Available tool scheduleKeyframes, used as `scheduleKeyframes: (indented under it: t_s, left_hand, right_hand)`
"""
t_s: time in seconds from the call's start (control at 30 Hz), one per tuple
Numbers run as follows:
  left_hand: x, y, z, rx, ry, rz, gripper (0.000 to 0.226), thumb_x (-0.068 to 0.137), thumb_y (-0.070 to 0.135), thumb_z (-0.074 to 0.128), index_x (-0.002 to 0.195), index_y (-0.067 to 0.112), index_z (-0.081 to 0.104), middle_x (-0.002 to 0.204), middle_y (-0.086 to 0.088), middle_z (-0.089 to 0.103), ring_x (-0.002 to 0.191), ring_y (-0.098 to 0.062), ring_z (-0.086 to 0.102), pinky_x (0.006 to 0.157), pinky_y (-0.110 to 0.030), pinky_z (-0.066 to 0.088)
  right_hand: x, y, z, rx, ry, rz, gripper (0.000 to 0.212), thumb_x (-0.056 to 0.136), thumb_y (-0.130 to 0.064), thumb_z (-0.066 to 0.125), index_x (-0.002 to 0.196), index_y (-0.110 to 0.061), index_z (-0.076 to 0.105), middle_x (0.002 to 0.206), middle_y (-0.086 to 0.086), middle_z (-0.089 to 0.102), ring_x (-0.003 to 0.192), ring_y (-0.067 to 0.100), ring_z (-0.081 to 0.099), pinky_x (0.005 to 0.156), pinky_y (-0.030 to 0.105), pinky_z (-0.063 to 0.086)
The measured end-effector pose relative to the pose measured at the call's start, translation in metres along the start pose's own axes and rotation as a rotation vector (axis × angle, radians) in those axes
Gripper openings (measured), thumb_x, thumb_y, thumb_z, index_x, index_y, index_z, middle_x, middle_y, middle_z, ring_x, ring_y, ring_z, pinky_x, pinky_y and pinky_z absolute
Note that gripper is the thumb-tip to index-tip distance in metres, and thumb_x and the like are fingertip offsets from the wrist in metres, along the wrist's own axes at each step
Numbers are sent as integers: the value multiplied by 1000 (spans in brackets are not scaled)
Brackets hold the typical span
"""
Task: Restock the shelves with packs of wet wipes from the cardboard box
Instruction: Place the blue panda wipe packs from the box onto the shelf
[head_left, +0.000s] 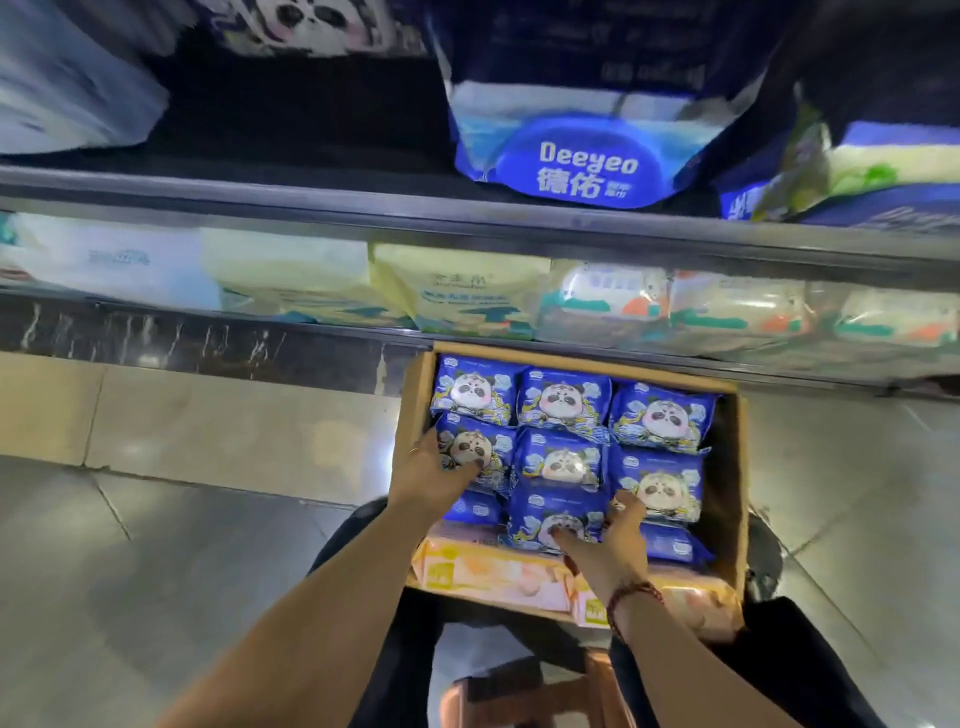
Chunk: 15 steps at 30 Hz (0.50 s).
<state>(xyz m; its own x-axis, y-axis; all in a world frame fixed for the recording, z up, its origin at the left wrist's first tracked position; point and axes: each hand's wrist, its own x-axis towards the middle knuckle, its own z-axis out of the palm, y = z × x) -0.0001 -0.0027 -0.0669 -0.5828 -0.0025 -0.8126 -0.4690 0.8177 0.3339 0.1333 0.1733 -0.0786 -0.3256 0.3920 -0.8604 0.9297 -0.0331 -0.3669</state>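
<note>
Nine blue panda-print wet wipe packs (563, 405) in open brown cardboard box (415, 395) on grey tiled floor (156, 519), below two stocked metal shelves (363, 208). Two orange packs (493, 571) at near edge. Left hand (434, 470) fingers curl round left pack (480, 447); right hand (615, 543) fingers pinch front-centre pack (540, 519).

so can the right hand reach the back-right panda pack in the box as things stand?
Probably yes. The back-right panda pack lies uncovered on top in the open cardboard box, nothing over it. The right hand first has to release the near centre pack it grips.
</note>
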Motion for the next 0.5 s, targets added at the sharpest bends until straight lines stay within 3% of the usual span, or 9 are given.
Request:
scheduleKeyframes:
  t_s: [0.1, 0.17, 0.23, 0.3, 0.4, 0.5]
  left_hand:
    - [19, -8, 8, -41, -21, -52, 107, 62, 64, 68, 148, 17, 25, 143, -4, 46, 125, -27, 48, 104, -43, 42]
    - [23, -3, 11, -73, -9, -69, 103, 70, 55, 70, 150, 14, 20, 147, -5, 41, 128, -27, 45, 107, -41, 39]
    - [29, -1, 16, -118, -9, -85, 100, 79, 38, 72, 152, 12, 10, 149, -6, 36, 130, -28, 42, 106, -35, 38]
    - [39, -2, 21, -135, -3, -113, 101, 79, 34, 74, 152, 11, 9, 149, -6, 35, 130, -28, 41, 103, -34, 38]
    - [49, 1, 21, -19, 32, -135, 91, 75, 43, 75, 143, 4, 29, 137, -11, 46, 122, -30, 48, 101, -38, 43]
    - [48, 4, 20, 203, 44, -134, 86, 69, 59, 72, 129, 5, 41, 124, -11, 51, 111, -28, 54, 94, -39, 48]
  right_hand:
    - [8, 8, 6, 92, 0, 67, 92, 68, -17, 85, 139, -15, 27, 118, 9, 56, 98, 30, 60, 83, 41, 53]
    - [12, 10, 7, 79, -35, 73, 91, 62, -27, 87, 136, -15, 35, 115, 11, 61, 95, 31, 64, 78, 46, 57]
    - [13, 11, 8, 88, -40, 63, 83, 69, -22, 85, 136, -12, 38, 106, 5, 62, 81, 18, 63, 58, 27, 55]
    - [16, 10, 7, 111, -47, 22, 75, 72, -16, 84, 134, -8, 43, 97, 0, 61, 73, 10, 59, 46, 12, 44]
    - [20, 10, 6, 127, -55, -31, 69, 69, -24, 86, 126, -9, 51, 95, 2, 64, 72, 11, 59, 46, 12, 43]
    - [22, 17, 1, 154, -26, -49, 44, 68, -25, 86, 98, -9, 57, 71, -3, 55, 59, 12, 49, 51, 19, 40]
